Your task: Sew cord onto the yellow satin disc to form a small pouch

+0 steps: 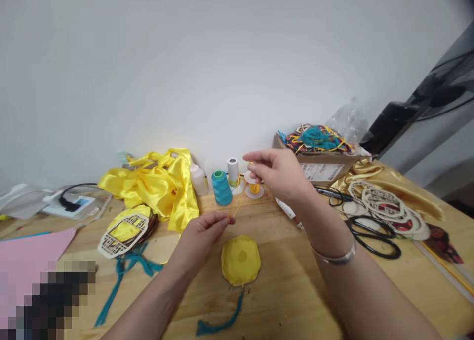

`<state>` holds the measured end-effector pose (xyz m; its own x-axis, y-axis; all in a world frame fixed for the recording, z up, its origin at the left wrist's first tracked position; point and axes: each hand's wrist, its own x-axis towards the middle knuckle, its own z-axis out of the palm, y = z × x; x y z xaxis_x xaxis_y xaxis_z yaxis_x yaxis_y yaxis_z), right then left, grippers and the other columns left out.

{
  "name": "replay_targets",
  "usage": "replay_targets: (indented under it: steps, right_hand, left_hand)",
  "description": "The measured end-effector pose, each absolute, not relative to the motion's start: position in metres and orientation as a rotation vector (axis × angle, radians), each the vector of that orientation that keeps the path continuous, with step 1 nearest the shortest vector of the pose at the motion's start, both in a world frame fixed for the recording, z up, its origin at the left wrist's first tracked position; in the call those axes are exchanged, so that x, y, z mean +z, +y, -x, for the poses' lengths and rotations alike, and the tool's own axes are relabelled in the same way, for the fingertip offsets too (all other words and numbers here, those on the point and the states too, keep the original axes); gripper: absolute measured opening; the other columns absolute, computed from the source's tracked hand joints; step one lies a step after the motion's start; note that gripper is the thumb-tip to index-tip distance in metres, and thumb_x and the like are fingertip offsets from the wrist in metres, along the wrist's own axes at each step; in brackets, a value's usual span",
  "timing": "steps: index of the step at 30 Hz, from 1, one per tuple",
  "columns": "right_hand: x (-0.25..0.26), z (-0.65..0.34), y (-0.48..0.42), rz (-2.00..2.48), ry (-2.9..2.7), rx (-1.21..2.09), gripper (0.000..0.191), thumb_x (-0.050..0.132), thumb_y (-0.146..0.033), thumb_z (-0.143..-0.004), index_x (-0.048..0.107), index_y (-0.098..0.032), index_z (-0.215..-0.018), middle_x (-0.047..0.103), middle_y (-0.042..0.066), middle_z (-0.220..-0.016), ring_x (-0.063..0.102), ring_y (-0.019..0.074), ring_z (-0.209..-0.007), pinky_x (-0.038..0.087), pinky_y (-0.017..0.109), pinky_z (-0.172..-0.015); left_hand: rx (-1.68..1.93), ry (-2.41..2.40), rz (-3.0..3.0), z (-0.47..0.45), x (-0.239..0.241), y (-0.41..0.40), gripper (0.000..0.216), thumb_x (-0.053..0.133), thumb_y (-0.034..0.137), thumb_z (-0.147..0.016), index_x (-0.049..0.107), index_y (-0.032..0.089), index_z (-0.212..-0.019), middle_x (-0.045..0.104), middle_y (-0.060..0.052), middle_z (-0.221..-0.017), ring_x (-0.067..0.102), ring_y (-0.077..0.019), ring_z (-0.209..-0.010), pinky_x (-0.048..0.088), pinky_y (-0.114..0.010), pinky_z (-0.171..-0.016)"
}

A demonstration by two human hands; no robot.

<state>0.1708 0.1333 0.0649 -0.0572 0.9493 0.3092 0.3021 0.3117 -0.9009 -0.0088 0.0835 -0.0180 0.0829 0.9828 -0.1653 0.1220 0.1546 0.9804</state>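
My left hand [205,234] is closed in a pinch on a thin yellow cord [237,209] above the wooden table. Higher up and to the right, my right hand [276,174] has thumb and fingers drawn together, with a bit of yellow cord showing at the fingertips. Just under it stands a clear spool [254,191] wound with yellow cord, partly covered by the fingers. In front of both hands a yellow fabric-covered disc [241,261] lies flat, with a teal tassel [224,325] trailing from its lower edge.
Behind the hands stand a teal thread cone [222,189], a white thread spool [233,171] and a white bottle [199,179]. Yellow satin [159,182] and cut-out wooden frames [124,234] lie left. At right are a filled cardboard box [322,165] and black-handled scissors [374,236].
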Motion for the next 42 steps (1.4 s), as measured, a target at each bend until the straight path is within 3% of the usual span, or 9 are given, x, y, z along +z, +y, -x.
replay_targets:
  steps: [7,11,14,17,20,25,32,39,42]
  right_hand:
    - [0.086,-0.185,0.116,1.295,-1.964,0.208,0.018,0.053,-0.012,-0.078,0.070,-0.017,-0.080,0.069,0.005,-0.080,0.061,0.0166,-0.073,0.045,0.029,-0.068]
    - [0.096,-0.191,0.107,1.123,-2.199,0.652,0.012,0.058,-0.019,-0.078,0.069,-0.018,-0.075,0.067,0.001,-0.072,0.059,0.0127,-0.066,0.044,0.023,-0.061]
    - [0.086,-0.193,0.116,1.134,-2.235,0.832,0.023,0.052,-0.033,-0.083,0.069,-0.017,-0.084,0.066,0.003,-0.077,0.059,0.0142,-0.070,0.045,0.024,-0.062]
    - [0.065,-0.191,0.138,1.504,-2.076,0.353,0.032,0.052,-0.035,-0.082,0.064,-0.014,-0.103,0.064,0.010,-0.096,0.059,0.0198,-0.087,0.043,0.032,-0.079]
    - [0.045,-0.184,0.158,1.622,-2.095,0.233,0.052,0.063,-0.038,-0.073,0.056,-0.012,-0.118,0.059,0.017,-0.109,0.055,0.0260,-0.099,0.039,0.037,-0.088]
    - [0.026,-0.174,0.174,1.638,-2.183,0.316,0.061,0.071,-0.039,-0.062,0.057,-0.015,-0.117,0.064,0.014,-0.098,0.059,0.0271,-0.091,0.043,0.036,-0.081]
    - [0.041,-0.195,0.169,1.561,-2.220,0.536,0.055,0.062,-0.027,-0.070,0.052,-0.014,-0.123,0.064,0.013,-0.106,0.060,0.0224,-0.092,0.047,0.032,-0.080]
    - [0.079,-0.262,0.133,1.078,-2.082,1.333,0.057,0.068,-0.031,-0.068,0.053,-0.023,-0.122,0.060,0.007,-0.114,0.058,0.0204,-0.098,0.048,0.030,-0.079]
    - [0.080,-0.289,0.117,0.932,-1.922,1.392,0.052,0.071,-0.037,-0.063,0.060,-0.023,-0.113,0.062,0.006,-0.103,0.061,0.0205,-0.087,0.049,0.028,-0.071]
  left_hand:
    - [1.044,1.298,-1.239,0.009,-0.017,0.087,0.023,0.069,0.038,-0.066,0.072,0.016,-0.070,0.047,0.004,-0.045,0.037,-0.0103,-0.046,0.025,-0.021,-0.045]
    - [1.057,1.293,-1.240,0.010,-0.016,0.086,0.022,0.067,0.037,-0.068,0.073,0.016,-0.070,0.051,0.003,-0.049,0.042,-0.0121,-0.049,0.030,-0.022,-0.048]
    - [1.054,1.297,-1.247,0.012,-0.016,0.085,0.020,0.064,0.035,-0.071,0.073,0.017,-0.073,0.053,0.002,-0.051,0.046,-0.0131,-0.052,0.033,-0.023,-0.051]
    - [1.067,1.290,-1.265,0.011,-0.017,0.085,0.019,0.063,0.033,-0.072,0.073,0.017,-0.072,0.057,0.001,-0.053,0.049,-0.0138,-0.054,0.035,-0.023,-0.054]
    - [1.080,1.272,-1.265,0.010,-0.019,0.084,0.017,0.063,0.032,-0.072,0.072,0.018,-0.072,0.060,0.000,-0.055,0.051,-0.0138,-0.054,0.037,-0.024,-0.054]
    - [1.094,1.255,-1.271,0.009,-0.018,0.082,0.020,0.059,0.034,-0.074,0.072,0.018,-0.072,0.063,-0.001,-0.058,0.050,-0.0137,-0.054,0.038,-0.024,-0.054]
    - [1.286,1.227,-1.282,0.021,-0.006,0.081,0.015,0.060,0.028,-0.078,0.068,0.020,-0.070,0.065,0.001,-0.072,0.053,-0.0132,-0.072,0.038,-0.022,-0.071]
    - [1.474,0.658,-0.778,0.036,0.007,0.089,0.015,0.063,0.019,-0.076,0.061,0.015,-0.063,0.056,0.003,-0.063,0.058,-0.0128,-0.070,0.049,-0.028,-0.077]
    - [1.482,0.589,-0.692,0.038,0.014,0.088,0.008,0.068,0.011,-0.071,0.062,0.013,-0.066,0.054,0.004,-0.059,0.056,-0.0095,-0.059,0.052,-0.030,-0.075]
